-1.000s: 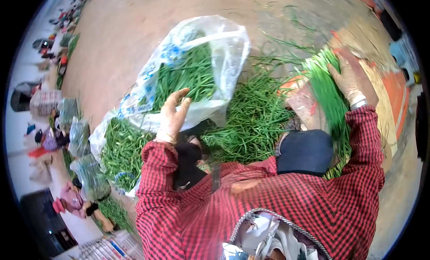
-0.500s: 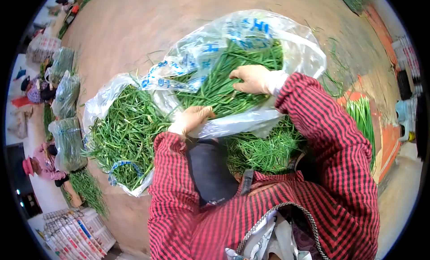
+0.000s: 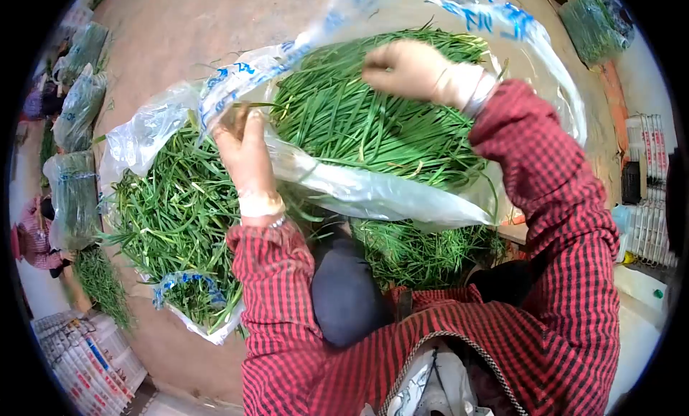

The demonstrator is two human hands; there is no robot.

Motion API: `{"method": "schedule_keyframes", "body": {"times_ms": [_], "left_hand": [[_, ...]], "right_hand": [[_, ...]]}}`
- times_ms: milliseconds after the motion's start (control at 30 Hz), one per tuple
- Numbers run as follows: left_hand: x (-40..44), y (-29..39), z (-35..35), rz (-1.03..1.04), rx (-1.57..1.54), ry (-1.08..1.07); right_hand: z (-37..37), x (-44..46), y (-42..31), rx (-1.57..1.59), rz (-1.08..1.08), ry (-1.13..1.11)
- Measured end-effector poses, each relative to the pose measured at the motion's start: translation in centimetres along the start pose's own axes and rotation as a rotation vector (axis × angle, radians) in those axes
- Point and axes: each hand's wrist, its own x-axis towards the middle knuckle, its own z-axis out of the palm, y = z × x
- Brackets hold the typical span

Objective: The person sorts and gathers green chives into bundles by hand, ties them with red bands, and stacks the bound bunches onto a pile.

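Note:
A big clear plastic bag with blue lettering (image 3: 402,194) lies spread in front of me, its mouth wide open. Inside are long flat green leaves that look like garlic chives (image 3: 373,122). My left hand (image 3: 244,154), in a pale glove, is closed on the bag's left rim, where a thin leaf also sticks out by the fingers. Over the far part of the chives is my right hand (image 3: 409,70), gloved as well, with fingers curled together and slightly blurred. Whatever it may hold is hidden.
On the left, another open bag overflows with loose green leaves (image 3: 179,208). More greens (image 3: 423,251) lie below the big bag, by my knee (image 3: 348,294). Packed bags (image 3: 75,194) and a person (image 3: 36,233) are further left. Stacked crates (image 3: 90,362) stand lower left.
The bag's mouth has been pulled wider, baring more chives. My left hand has gone up and left onto the rim. My right hand has lifted away from the leaves, toward the far side.

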Motion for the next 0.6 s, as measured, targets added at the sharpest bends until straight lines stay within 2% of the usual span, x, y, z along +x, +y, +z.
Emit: {"method": "schedule_keyframes", "body": {"times_ms": [33,100,133,167,200,233,267,300,333,367,433,467,500,567,600], "left_hand": [[-0.4,-0.2,-0.5,-0.033,-0.01,-0.08],[-1.3,-1.1,-2.0,-0.054,-0.018,-0.322],[-1.8,-1.4,-2.8,0.001,0.237,-0.411],[-2.3,-1.4,-3.3,0.102,0.543,-0.514],[-2.7,-1.4,-3.6,0.204,0.849,-0.613],[-2.7,-2.0,-3.7,0.232,0.874,-0.652],[-2.8,-2.6,-3.9,0.259,0.897,-0.69],[-2.8,-2.6,-4.1,0.167,0.976,-0.654],[-2.9,-2.8,-4.3,0.159,0.974,-0.656],[-3.1,-3.0,-4.5,0.097,0.877,-0.571],[-3.1,-4.3,-5.0,-0.029,0.677,-0.435],[-2.9,-5.0,-5.6,-0.034,0.676,-0.433],[-2.6,-5.5,-6.1,-0.02,0.636,-0.377],[-2.4,-6.1,-6.0,-0.029,0.465,-0.285],[-2.5,-5.8,-5.6,-0.029,0.46,-0.289]], "right_hand": [[2.0,0.5,-0.5,-0.07,-0.005,-0.126],[7.5,1.7,-0.7,-0.219,-0.184,0.012],[5.8,2.6,-3.6,-0.187,-0.066,-0.309],[6.3,3.8,-5.2,-0.171,-0.025,-0.465],[10.8,4.8,-4.1,-0.027,-0.125,-0.239],[16.6,6.4,-3.2,0.113,-0.339,0.069],[20.0,7.4,-3.2,0.074,-0.3,0.019],[23.3,8.4,-3.2,0.033,-0.264,-0.032],[26.2,8.6,-2.3,-0.001,-0.278,-0.018],[29.1,8.9,-1.5,-0.035,-0.291,-0.003],[23.1,6.6,-5.1,-0.073,-0.182,-0.127],[20.9,5.9,-6.5,-0.091,-0.127,-0.188],[20.1,5.7,-7.1,-0.148,-0.162,-0.217],[22.0,5.4,-6.5,-0.08,-0.019,-0.23],[24.1,5.5,-5.9,-0.084,-0.014,-0.229]]}}
